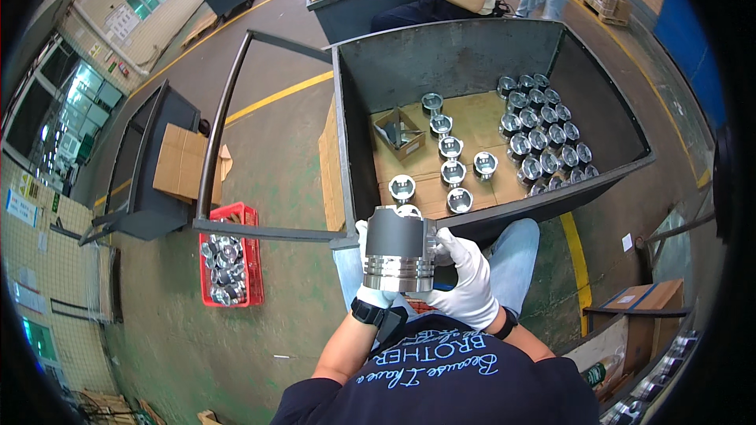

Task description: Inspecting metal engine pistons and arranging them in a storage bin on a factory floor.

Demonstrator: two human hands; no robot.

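"Step?"

"Checking, we'd guess: we hold the grey-and-silver cylindrical metal piston [397, 238], ring grooves down, before our chest. White-gloved left hand [377, 297] wraps it from behind, fingers mostly hidden; white-gloved right hand [471, 279] is half-closed on its right side."

"Next move?"

"Probably calls for a steady two-handed grip; smooth metal might slip."

"Surface, room?"

"Open dark-grey metal cart [449, 67], brown cardboard lining [477, 122], silver pistons [537, 139] standing inside; green workshop floor [295, 338], red plastic crate [256, 260] to our left."

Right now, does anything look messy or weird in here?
The pistons in the red crate lie jumbled, unlike the tidy rows in the bin. Nothing looks clearly spilled or broken.
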